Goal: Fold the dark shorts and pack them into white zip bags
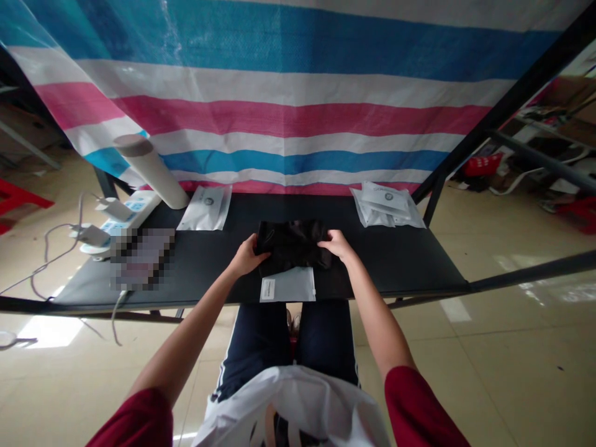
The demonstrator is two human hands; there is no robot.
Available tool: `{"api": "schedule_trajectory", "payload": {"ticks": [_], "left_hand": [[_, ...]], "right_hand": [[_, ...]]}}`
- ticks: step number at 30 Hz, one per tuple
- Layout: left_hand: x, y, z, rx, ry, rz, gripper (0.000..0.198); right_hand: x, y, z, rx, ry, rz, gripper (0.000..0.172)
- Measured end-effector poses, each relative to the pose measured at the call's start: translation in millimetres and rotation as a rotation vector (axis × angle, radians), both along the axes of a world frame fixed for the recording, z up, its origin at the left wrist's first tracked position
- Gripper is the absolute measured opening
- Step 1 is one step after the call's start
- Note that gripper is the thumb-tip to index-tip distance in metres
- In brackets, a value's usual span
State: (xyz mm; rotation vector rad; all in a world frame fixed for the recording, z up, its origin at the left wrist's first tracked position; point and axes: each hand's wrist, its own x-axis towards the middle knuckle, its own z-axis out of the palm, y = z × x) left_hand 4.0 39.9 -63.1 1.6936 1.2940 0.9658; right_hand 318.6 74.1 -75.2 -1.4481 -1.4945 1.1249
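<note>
Nearest, red sleeves (135, 422) end at bare forearms reaching past a white sheet (288, 410) over navy track trousers (321, 335) toward the front edge of the black tabletop (400, 261). The left hand (244, 256) and right hand (336, 244) lie on either side of a folded black garment (292, 248) at mid-table. The left fingers (254, 242) curl against its edge, and the right fingers (323, 239) lie slightly spread on top; whether either pinches the cloth, I cannot tell. A pale flat pouch (287, 288) lies just in front, touching the garment and close to the tabletop edge. To the left, a pixelated patch (142, 259) and a power strip (125, 214) with cables (58, 261) sit well beside the left hand. Farther back are a flat sealed bag (205, 208), a white tube (151, 171) leaning on a striped tarpaulin (279, 81), and, well right of the right hand, a stack of bags (386, 205)
</note>
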Motion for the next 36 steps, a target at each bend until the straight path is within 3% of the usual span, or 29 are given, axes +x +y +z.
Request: {"api": "schedule_trajectory", "payload": {"ticks": [3, 5, 7, 10, 13, 15, 21, 27, 30, 32, 36], "left_hand": [[3, -9, -2.3, 0.032, -0.11, 0.073, 0.047], [4, -14, -1.4, 0.069, -0.082, 0.05, 0.03], [3, -18, 1.2, 0.1, -0.054, -0.03, 0.012], [1, -20, 6.6, 0.088, -0.086, -0.102, 0.007], [0, -19, 11.1, 0.056, -0.057, -0.066, 0.011], [0, -19, 12.9, 0.05, 0.017, -0.066, 0.004], [-3, -27, 19.6, 0.093, 0.268, -0.063, 0.019], [-18, -40, 28.5, 0.159, 0.35, -0.173, 0.02], [-15, -47, 23.6, 0.183, 0.391, -0.089, 0.03], [-10, -50, 16.4, 0.226, 0.448, -0.026, 0.029], [0, -44, 2.7, 0.23, 0.627, 0.059, 0.055]], "right_hand": [[6, -15, -3.3, 0.138, 0.125, 0.034, 0.017], [9, -22, -5.4, 0.235, 0.118, 0.074, 0.004], [12, -25, -5.7, 0.308, 0.089, 0.13, 0.008], [12, -26, -1.7, 0.337, 0.081, 0.173, 0.012], [12, -29, 4.5, 0.316, 0.05, 0.219, 0.019], [12, -35, 7.1, 0.308, -0.036, 0.229, 0.023], [15, -62, 8.0, 0.368, -0.27, 0.152, 0.03], [16, -73, 12.3, 0.386, -0.318, 0.106, 0.022], [19, -78, 8.8, 0.425, -0.391, 0.024, 0.013], [24, -80, 4.1, 0.459, -0.464, -0.039, 0.02], [35, -73, -3.4, 0.448, -0.622, -0.12, 0.031]]}}
